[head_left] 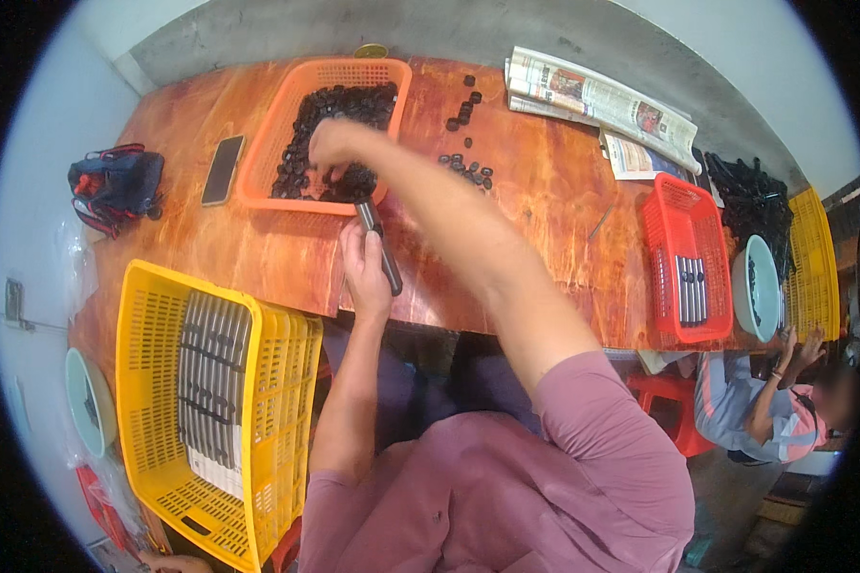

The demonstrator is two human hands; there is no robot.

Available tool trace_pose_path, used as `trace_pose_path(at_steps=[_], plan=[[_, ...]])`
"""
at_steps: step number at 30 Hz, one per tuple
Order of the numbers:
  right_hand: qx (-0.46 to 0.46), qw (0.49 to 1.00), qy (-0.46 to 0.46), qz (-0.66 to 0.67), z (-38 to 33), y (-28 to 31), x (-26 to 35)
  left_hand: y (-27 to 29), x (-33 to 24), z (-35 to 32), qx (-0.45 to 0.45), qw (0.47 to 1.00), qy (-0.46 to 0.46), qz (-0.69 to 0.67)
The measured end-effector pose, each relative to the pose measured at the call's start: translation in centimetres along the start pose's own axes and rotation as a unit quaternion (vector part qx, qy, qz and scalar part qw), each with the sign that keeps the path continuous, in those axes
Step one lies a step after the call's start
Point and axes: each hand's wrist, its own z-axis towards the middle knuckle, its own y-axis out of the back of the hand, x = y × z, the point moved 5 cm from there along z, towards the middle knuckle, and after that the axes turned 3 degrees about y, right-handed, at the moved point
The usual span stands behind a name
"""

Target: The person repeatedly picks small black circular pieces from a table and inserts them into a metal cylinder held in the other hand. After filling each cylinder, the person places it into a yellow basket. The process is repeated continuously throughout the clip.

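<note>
My left hand [365, 269] is closed round a dark metal tube [388, 260], held slanting at the table's near edge. The tube's upper end comes close to the near rim of an orange plastic basket [258, 202]. Inside that basket lies a heap of small black round caps [358, 100]. My right hand [339, 145] reaches across into the basket, its fingers bent down among the caps. Whatever it grips is hidden by the fingers and slight blur.
A phone [223, 170] and a dark pouch [115, 188] lie left. Loose caps [466, 172] and newspapers [602, 100] sit right. A yellow crate [139, 382] holds tubes, as does a red basket [659, 248]. Beyond a teal bowl [757, 286], another person [764, 401] sits.
</note>
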Motion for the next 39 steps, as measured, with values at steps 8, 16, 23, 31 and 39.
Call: trace_pose_path(at_steps=[8, 16, 23, 31, 39], plan=[[-0.053, 0.998, 0.013, -0.034, -11.3, 9.7, -7.0, -0.5, -0.1, -0.1, -0.014, 1.0, -0.002, -0.016], [-0.059, 0.991, -0.11, -0.054, -17.0, 5.3, -15.5, -0.2, 0.7, 0.2, -0.013, 0.999, 0.015, -0.034], [-0.144, 0.981, -0.094, 0.089, -18.9, 4.5, -17.1, -0.3, 0.9, 0.4, -0.041, 0.998, -0.014, -0.038], [-0.198, 0.964, -0.096, 0.149, -25.3, 6.2, -19.5, -0.2, 1.1, 0.2, -0.025, 0.999, -0.005, -0.019], [-0.193, 0.884, -0.059, 0.422, -25.3, 4.0, -17.6, -0.2, 0.3, -0.1, -0.023, 1.0, -0.005, -0.01]])
